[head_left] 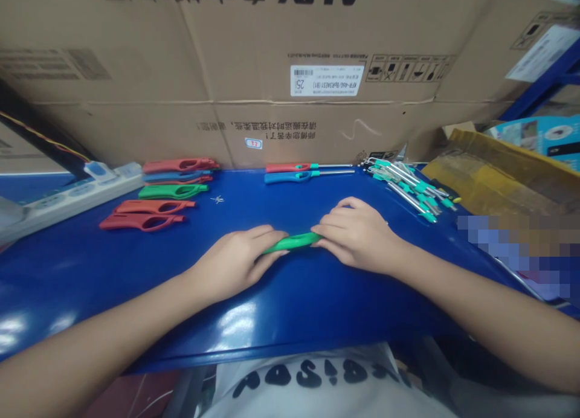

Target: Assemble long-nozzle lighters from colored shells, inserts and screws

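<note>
Both hands, left hand (238, 260) and right hand (357, 234), grip a green shell (293, 242) mid-assembly; two lighters (308, 171) lie finished, shells (158, 206) and tubes (410, 188) wait.

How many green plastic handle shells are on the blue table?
2. One green plastic handle shell lies at the far left among the red ones; the other green shell is pressed between the left hand and right hand. More may be hidden.

Hands: two, left hand (235, 262) and right hand (357, 234)
Green handle held: one (293, 242)
Loose handle shells at left: about six (170, 191) (stacked, count unsure)
Finished lighters: two (308, 171)
Metal-tube inserts: a pile (410, 185), uncountable
Power strip: one (72, 194)
</note>
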Motion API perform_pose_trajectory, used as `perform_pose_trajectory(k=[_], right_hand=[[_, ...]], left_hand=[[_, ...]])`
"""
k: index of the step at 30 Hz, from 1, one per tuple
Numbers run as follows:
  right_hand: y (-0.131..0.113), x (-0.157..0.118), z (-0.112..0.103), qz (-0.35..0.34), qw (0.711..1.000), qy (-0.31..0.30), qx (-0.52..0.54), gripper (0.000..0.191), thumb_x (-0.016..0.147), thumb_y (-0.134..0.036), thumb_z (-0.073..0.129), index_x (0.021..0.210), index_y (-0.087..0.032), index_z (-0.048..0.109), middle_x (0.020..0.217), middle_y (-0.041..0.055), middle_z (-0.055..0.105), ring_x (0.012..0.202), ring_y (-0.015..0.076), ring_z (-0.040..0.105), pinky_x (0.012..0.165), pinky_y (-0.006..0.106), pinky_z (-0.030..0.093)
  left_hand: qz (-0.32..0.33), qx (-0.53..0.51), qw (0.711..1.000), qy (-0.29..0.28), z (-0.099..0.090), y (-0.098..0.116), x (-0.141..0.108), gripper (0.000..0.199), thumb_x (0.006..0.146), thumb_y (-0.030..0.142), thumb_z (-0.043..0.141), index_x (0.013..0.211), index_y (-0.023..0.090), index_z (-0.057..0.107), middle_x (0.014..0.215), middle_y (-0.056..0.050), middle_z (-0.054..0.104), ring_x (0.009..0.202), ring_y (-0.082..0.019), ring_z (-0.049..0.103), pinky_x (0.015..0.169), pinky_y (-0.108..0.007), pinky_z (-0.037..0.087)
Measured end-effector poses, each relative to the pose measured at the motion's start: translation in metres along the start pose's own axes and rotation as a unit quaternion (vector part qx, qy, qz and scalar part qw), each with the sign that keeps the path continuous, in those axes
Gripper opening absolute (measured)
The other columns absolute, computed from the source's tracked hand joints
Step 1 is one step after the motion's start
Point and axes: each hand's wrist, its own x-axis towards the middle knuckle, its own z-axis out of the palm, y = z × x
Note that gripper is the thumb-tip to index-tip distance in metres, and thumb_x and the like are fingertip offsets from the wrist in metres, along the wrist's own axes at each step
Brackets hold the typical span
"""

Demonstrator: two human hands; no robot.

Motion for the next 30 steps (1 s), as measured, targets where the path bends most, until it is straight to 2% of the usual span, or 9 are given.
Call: perform_pose_trajectory(k=[3, 6, 11, 13, 15, 18, 21, 25, 30], right_hand=[[0.001, 0.001, -0.002, 0.000, 1.000, -0.006, 0.014, 0.025, 0.101, -0.034, 0.055, 0.105, -0.016, 0.072, 0.095, 0.0048, 0.077, 0.087, 0.0203, 0.067, 0.091, 0.040, 0.040], [0.006, 0.001, -0.009, 0.007, 0.999, -0.029, 0.013, 0.035, 0.098, -0.043, 0.058, 0.118, -0.015, 0.069, 0.105, 0.0076, 0.076, 0.095, 0.0235, 0.067, 0.098, 0.043, 0.038], [0.029, -0.008, -0.022, 0.097, 0.986, -0.109, -0.080, 0.052, 0.088, -0.040, 0.070, 0.132, -0.015, 0.060, 0.124, 0.0148, 0.069, 0.113, 0.0338, 0.061, 0.105, 0.052, 0.035], [0.044, -0.013, -0.025, 0.130, 0.976, -0.126, -0.120, 0.043, 0.086, -0.035, 0.071, 0.123, -0.014, 0.064, 0.120, 0.0158, 0.070, 0.112, 0.0349, 0.061, 0.106, 0.054, 0.034], [0.058, -0.018, -0.027, 0.138, 0.974, -0.132, -0.120, 0.023, 0.089, -0.031, 0.067, 0.107, -0.016, 0.069, 0.109, 0.0115, 0.073, 0.107, 0.0313, 0.064, 0.107, 0.053, 0.032], [0.071, -0.021, -0.026, 0.110, 0.984, -0.112, -0.088, 0.015, 0.096, -0.028, 0.059, 0.094, -0.020, 0.071, 0.098, 0.0063, 0.075, 0.099, 0.0254, 0.066, 0.108, 0.051, 0.031], [0.070, -0.019, -0.022, 0.062, 0.994, -0.089, -0.034, 0.019, 0.099, -0.028, 0.054, 0.099, -0.020, 0.072, 0.101, 0.0063, 0.076, 0.100, 0.0231, 0.067, 0.108, 0.047, 0.034], [0.053, -0.013, -0.011, 0.008, 0.998, -0.053, 0.028, 0.023, 0.102, -0.027, 0.052, 0.109, -0.016, 0.071, 0.107, 0.0084, 0.075, 0.101, 0.0223, 0.067, 0.100, 0.041, 0.043], [0.026, -0.008, 0.005, -0.050, 0.997, 0.011, 0.063, 0.024, 0.103, -0.024, 0.049, 0.111, -0.013, 0.069, 0.099, 0.0084, 0.076, 0.090, 0.0192, 0.067, 0.085, 0.035, 0.050]], left_hand=[[-0.002, 0.005, 1.000, 0.000, -0.002, -0.001, 0.000, 0.029, 0.105, 0.034, 0.046, 0.125, 0.022, 0.063, 0.106, -0.004, 0.069, 0.089, -0.019, 0.069, 0.075, -0.030, 0.053], [-0.007, 0.009, 1.000, 0.004, -0.004, -0.003, 0.001, 0.030, 0.105, 0.035, 0.046, 0.124, 0.021, 0.063, 0.107, -0.005, 0.069, 0.090, -0.020, 0.069, 0.076, -0.030, 0.053], [-0.038, 0.037, 0.998, 0.032, -0.008, -0.011, 0.003, 0.032, 0.104, 0.037, 0.046, 0.121, 0.018, 0.065, 0.108, -0.007, 0.070, 0.091, -0.022, 0.069, 0.078, -0.033, 0.053], [-0.052, 0.042, 0.997, 0.031, -0.008, -0.013, 0.004, 0.032, 0.104, 0.038, 0.046, 0.121, 0.018, 0.066, 0.106, -0.007, 0.069, 0.091, -0.023, 0.068, 0.078, -0.034, 0.053], [-0.060, 0.038, 0.997, 0.026, -0.008, -0.015, 0.004, 0.033, 0.104, 0.038, 0.045, 0.120, 0.018, 0.066, 0.105, -0.007, 0.069, 0.091, -0.023, 0.068, 0.079, -0.034, 0.053], [-0.064, 0.030, 0.997, 0.023, -0.009, -0.016, 0.004, 0.033, 0.104, 0.038, 0.044, 0.121, 0.018, 0.065, 0.105, -0.007, 0.068, 0.092, -0.023, 0.067, 0.080, -0.034, 0.053], [-0.058, 0.026, 0.998, 0.019, -0.009, -0.016, 0.004, 0.033, 0.104, 0.038, 0.045, 0.121, 0.019, 0.065, 0.106, -0.007, 0.068, 0.092, -0.023, 0.067, 0.080, -0.034, 0.052], [-0.029, 0.008, 0.999, 0.017, -0.008, -0.015, 0.005, 0.031, 0.104, 0.037, 0.046, 0.121, 0.018, 0.065, 0.102, -0.007, 0.068, 0.089, -0.021, 0.067, 0.078, -0.031, 0.050], [0.004, -0.054, 0.998, 0.018, -0.007, -0.006, 0.003, 0.025, 0.102, 0.033, 0.051, 0.109, 0.017, 0.068, 0.090, -0.004, 0.068, 0.079, -0.016, 0.064, 0.072, -0.026, 0.047]])
